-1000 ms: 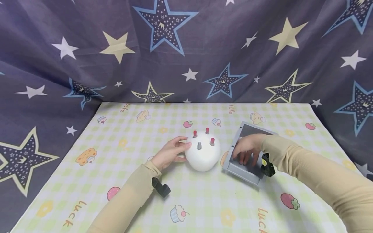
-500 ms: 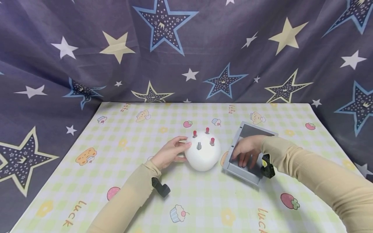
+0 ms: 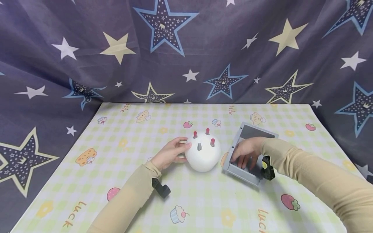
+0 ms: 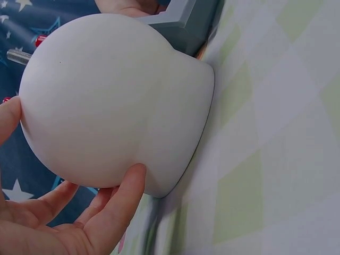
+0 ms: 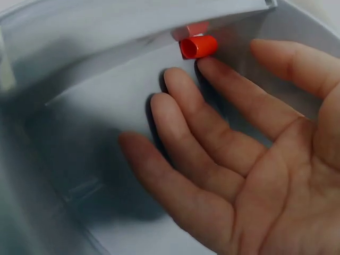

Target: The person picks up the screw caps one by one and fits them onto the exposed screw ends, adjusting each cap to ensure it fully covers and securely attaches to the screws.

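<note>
A white, rounded body with a narrower base stands on the table. From its top rise upright metal studs; three carry red caps, while one threaded stud is bare. My left hand holds the body's left side, thumb and fingers spread round the curve. To the right, my right hand reaches into a grey tray, its fingers loosely bent. A hollow red cap lies against the tray's wall in the right wrist view, at the index fingertip; nothing is gripped there.
A checked cloth with printed cakes and fruit covers the table. Behind it hangs a dark curtain with stars. The tray stands at an angle, close to the white body's right side. Black wrist cameras sit on both sleeves.
The right hand's fingers have shifted slightly lower inside the tray, toward its near end. Left hand and white body stay in place.
</note>
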Motion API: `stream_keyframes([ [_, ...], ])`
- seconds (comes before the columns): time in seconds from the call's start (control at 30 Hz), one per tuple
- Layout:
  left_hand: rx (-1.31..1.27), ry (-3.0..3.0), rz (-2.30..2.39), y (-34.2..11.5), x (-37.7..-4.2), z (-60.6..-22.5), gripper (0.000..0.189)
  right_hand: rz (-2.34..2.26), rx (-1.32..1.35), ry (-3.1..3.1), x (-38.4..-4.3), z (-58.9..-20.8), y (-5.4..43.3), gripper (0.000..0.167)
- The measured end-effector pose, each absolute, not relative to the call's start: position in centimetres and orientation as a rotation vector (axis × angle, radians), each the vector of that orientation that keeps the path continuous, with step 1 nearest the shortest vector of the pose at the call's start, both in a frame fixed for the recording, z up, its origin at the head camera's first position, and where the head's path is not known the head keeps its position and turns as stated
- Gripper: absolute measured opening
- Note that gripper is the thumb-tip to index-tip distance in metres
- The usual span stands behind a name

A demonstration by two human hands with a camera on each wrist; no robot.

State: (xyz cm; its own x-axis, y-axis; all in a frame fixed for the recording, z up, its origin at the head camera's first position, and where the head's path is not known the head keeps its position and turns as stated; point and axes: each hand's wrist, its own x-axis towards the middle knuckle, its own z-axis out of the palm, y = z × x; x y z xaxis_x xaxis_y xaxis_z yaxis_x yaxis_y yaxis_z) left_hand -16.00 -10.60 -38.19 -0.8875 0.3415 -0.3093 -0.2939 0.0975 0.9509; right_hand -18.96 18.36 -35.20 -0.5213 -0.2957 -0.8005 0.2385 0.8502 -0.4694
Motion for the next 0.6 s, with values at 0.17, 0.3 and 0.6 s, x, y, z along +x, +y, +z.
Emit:
stream_keyframes([
  [0.17,0.049,1.926,1.842,-10.6,-16.0,-38.2,0.052,-0.647,-0.042,2.022,-18.9,-35.2,18.2,0.03],
  [0.3,0.053,1.928,1.842,-10.6,-16.1,-38.2,0.052,-0.629,-0.064,2.054,-18.9,-35.6,18.2,0.024],
  [0.6,0.065,1.926,1.844,-10.7,-16.0,-38.3,0.052,-0.633,-0.052,2.153,-18.2,-36.3,17.7,0.013],
])
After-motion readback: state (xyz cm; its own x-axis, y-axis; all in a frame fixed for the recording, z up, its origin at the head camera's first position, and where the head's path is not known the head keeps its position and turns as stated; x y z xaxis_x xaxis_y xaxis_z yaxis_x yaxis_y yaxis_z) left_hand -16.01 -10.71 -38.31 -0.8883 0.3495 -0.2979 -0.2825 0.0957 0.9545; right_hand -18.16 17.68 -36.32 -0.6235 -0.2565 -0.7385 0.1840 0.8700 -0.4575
